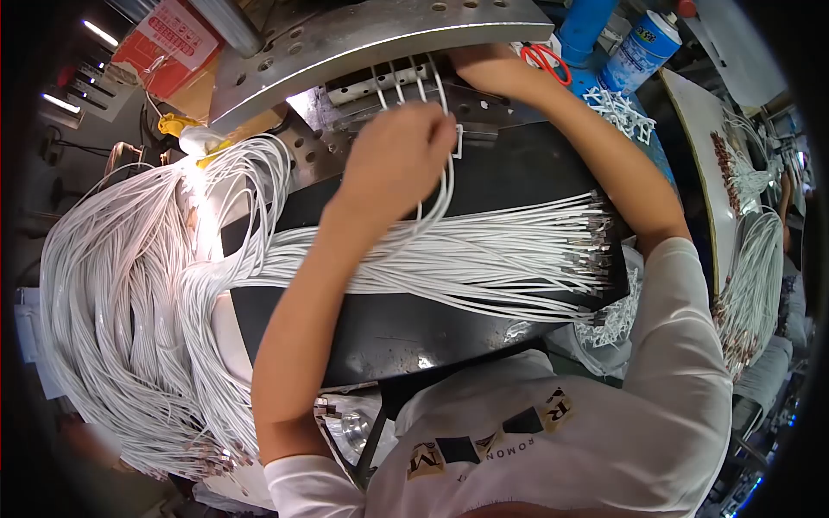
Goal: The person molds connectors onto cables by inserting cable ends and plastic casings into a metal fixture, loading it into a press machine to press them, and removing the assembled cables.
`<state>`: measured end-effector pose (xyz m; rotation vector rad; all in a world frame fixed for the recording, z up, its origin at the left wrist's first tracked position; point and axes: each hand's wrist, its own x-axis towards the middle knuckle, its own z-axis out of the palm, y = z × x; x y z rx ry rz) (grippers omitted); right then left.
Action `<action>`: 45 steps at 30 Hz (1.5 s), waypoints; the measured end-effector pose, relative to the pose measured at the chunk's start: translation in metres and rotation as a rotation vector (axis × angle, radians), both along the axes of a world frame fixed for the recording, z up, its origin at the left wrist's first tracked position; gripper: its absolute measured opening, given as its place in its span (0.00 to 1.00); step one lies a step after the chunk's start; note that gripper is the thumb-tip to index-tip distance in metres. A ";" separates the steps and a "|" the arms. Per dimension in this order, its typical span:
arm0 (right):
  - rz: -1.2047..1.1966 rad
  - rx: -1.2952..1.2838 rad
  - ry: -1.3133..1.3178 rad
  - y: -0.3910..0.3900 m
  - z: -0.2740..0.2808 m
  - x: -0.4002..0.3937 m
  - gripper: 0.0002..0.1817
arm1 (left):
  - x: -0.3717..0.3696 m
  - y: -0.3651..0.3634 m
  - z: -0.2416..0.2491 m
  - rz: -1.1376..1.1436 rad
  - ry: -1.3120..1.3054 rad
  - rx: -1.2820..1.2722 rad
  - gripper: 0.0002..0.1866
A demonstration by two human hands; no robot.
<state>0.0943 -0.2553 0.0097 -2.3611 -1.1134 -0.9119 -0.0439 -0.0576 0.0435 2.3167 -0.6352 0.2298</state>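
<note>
My left hand is closed around white cables, just in front of the metal press. Several cable ends run up past its knuckles to a slotted metal fixture under the thick plate. Beside these fingers a small white plastic clip shows. My right hand reaches in under the plate's right end, close to the cables; its fingers are hidden. Below both hands a fanned bundle of white cables lies across a black mat, metal connectors at its right end.
A heavy drilled metal plate overhangs the work spot. Thick cable bundles hang at the left. White plastic clips, red-handled scissors and a spray can are at the right. More cables hang from a board farther right.
</note>
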 end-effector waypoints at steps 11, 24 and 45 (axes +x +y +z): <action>0.070 0.007 -0.074 0.008 0.000 0.035 0.16 | 0.037 0.020 -0.014 0.092 -0.090 0.109 0.16; 0.059 -0.168 0.224 0.018 0.014 -0.043 0.22 | 0.019 0.021 -0.017 0.382 -0.264 0.378 0.21; 0.119 -0.189 0.314 -0.049 0.030 -0.173 0.28 | -0.093 0.066 0.009 0.087 -0.180 0.235 0.30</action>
